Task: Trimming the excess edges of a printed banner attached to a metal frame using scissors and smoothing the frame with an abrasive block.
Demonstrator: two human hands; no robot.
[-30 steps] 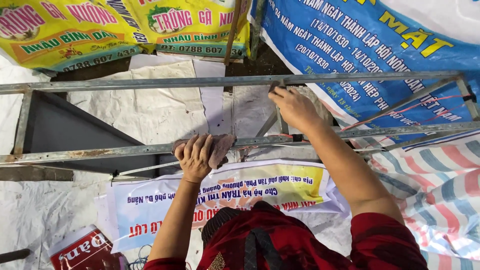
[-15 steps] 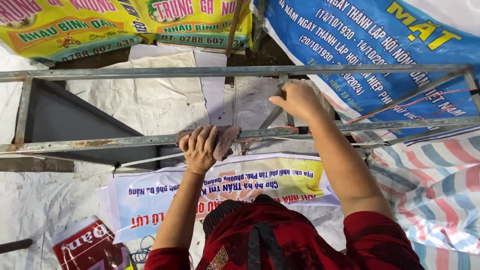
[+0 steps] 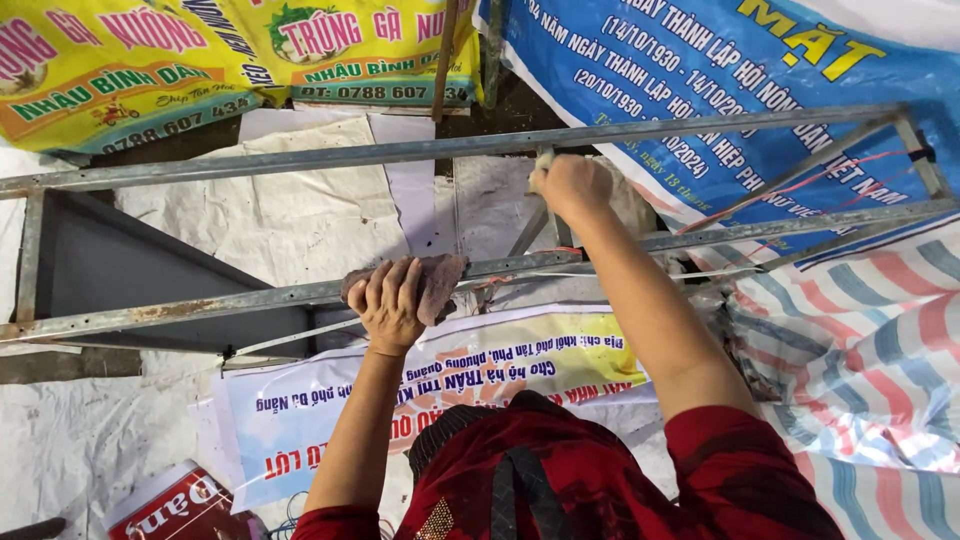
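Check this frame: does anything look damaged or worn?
Yes. The near rail of the metal frame shows brown rust patches toward its left end. The left hand presses a worn, grubby rag on that rail.

Two hands: the left hand [image 3: 392, 305] and the right hand [image 3: 570, 186]. One metal frame [image 3: 200, 305]. One pinkish rag [image 3: 440, 280]. Four printed banners: two yellow [image 3: 120, 70] [image 3: 370, 50], one blue [image 3: 700, 90], one white [image 3: 480, 370]. One striped tarp [image 3: 860, 350].

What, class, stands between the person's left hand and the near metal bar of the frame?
A brownish rag lies between the left hand and the near metal bar; the fingers press it onto the bar. The right hand grips the short cross strut directly, nothing visible between.
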